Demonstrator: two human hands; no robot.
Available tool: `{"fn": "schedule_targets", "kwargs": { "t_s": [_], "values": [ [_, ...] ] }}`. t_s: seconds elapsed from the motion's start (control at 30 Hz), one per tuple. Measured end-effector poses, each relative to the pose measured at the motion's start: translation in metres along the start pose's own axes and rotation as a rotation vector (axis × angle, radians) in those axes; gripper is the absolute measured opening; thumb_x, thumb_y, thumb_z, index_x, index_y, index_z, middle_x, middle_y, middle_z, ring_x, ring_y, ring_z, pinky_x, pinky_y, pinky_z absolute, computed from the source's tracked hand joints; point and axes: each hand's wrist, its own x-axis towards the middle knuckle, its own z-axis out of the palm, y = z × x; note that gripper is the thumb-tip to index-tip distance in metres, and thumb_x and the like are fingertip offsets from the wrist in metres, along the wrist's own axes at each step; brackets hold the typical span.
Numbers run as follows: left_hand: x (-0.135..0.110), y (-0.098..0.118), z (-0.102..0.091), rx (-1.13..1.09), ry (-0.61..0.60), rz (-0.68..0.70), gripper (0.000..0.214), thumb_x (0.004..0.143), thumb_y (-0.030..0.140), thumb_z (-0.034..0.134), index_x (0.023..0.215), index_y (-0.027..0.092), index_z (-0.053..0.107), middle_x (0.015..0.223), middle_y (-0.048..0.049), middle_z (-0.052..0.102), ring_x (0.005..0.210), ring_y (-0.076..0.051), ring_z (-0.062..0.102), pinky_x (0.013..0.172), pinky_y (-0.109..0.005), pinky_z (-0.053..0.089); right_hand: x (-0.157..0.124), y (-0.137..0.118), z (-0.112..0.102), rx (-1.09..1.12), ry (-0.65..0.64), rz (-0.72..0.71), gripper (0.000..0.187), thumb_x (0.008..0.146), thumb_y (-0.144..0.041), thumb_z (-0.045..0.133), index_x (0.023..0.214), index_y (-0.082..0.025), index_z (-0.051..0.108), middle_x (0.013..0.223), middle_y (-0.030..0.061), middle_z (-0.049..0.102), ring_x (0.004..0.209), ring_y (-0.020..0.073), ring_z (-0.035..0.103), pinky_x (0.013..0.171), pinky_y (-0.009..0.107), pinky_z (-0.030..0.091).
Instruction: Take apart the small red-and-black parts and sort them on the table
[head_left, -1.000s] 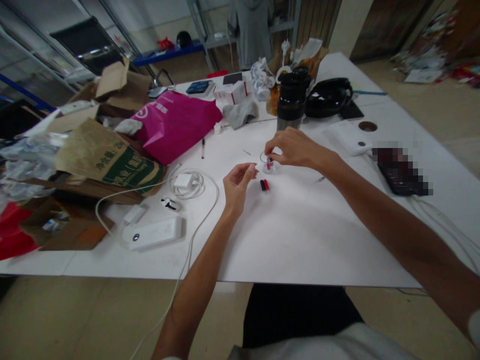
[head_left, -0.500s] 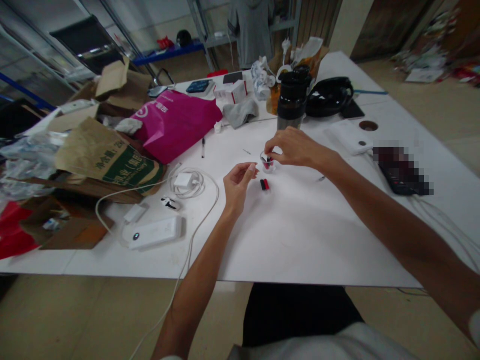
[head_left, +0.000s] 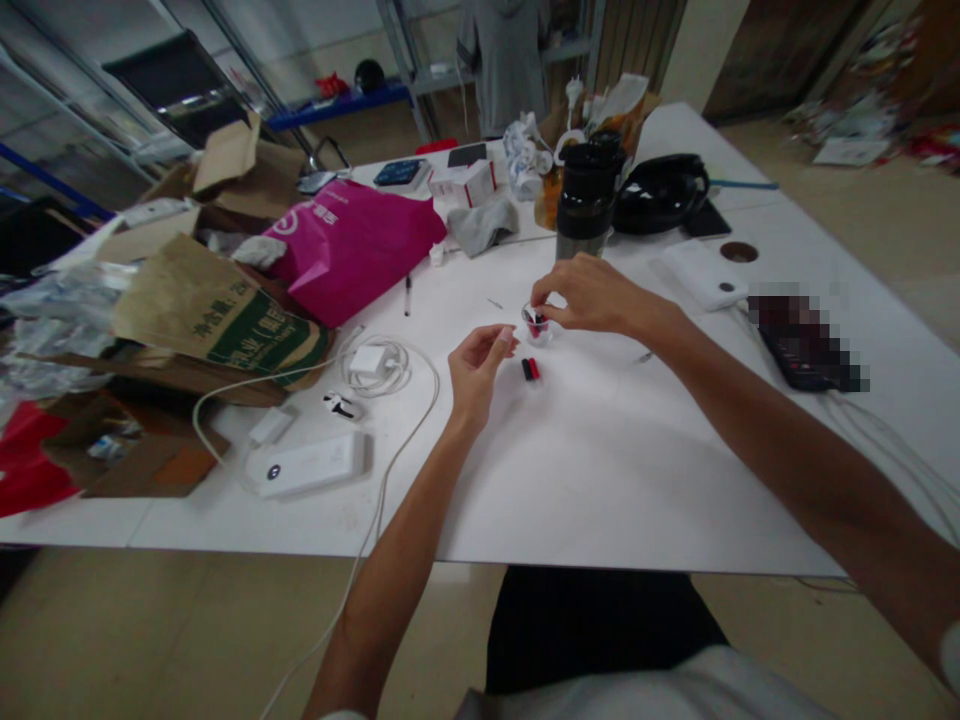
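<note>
Both hands work near the middle of the white table [head_left: 600, 480], close together but not touching. The person's right hand [head_left: 589, 292] arches over from the right, thumb and fingers drawn together and pointing down at the mouth of a small clear cup [head_left: 538, 337]. Dark and pinkish-red bits show inside the cup; whether the fingertips pinch one of them, or only meet the rim, cannot be told. The left hand [head_left: 472, 375] is beside the cup, palm turned inward, fingers curled and thumb laid toward their tips — whether anything small sits between them cannot be made out.

Just in front of the cup, on the person's side, a black piece [head_left: 526, 370] and a red piece [head_left: 535, 369] lie side by side on the tabletop. A thin, small sliver [head_left: 495, 303] lies beyond the left hand, and a dark pen [head_left: 408, 296] is farther left, near a magenta bag [head_left: 360, 250]. Behind the right hand stands a black-topped bottle [head_left: 585, 200], with a crumpled gray cloth [head_left: 484, 227] to its left.

Left of the left hand are a white charger [head_left: 369, 362] on its coiled cable and a white power bank [head_left: 311, 467] — both well apart from the cup.
</note>
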Motion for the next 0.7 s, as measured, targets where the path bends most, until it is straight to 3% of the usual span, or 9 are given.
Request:
{"fn": "schedule_targets", "kwargs": {
  "t_s": [0.27,0.43,0.7],
  "values": [
    [0.000,0.000,0.000,-0.008,0.002,-0.006,0.047,0.093,0.067,0.099,0.109,0.023,0.090,0.098,-0.0067,0.086,0.091,-0.019,0.079,0.089,-0.035,0.065,0.000,0.002,0.000,0.019,0.005,-0.008,0.028,0.106,-0.025,0.066,0.114,-0.025,0.092,0.115,0.0095,0.091,0.107,0.0291,0.077,0.099,0.044,0.046],
    [0.000,0.002,0.001,-0.014,0.004,-0.009,0.045,0.093,0.066,0.099,0.109,0.024,0.090,0.099,-0.0066,0.086,0.092,-0.020,0.079,0.089,-0.035,0.064,0.000,0.003,0.005,0.078,0.066,-0.047,0.029,0.109,-0.033,0.066,0.121,-0.026,0.092,0.129,0.0118,0.086,0.123,0.0327,0.072,0.106,0.047,0.047],
    [0.000,0.002,0.001,0.005,-0.004,0.008,0.044,0.096,0.065,0.097,0.109,0.023,0.090,0.099,-0.0074,0.085,0.093,-0.020,0.079,0.086,-0.035,0.063,0.004,0.006,0.020,0.138,0.174,-0.049,0.023,0.102,-0.040,0.077,0.107,-0.026,0.095,0.156,0.0176,0.069,0.146,0.0430,0.057,0.126,0.064,0.044]
  ]
}}
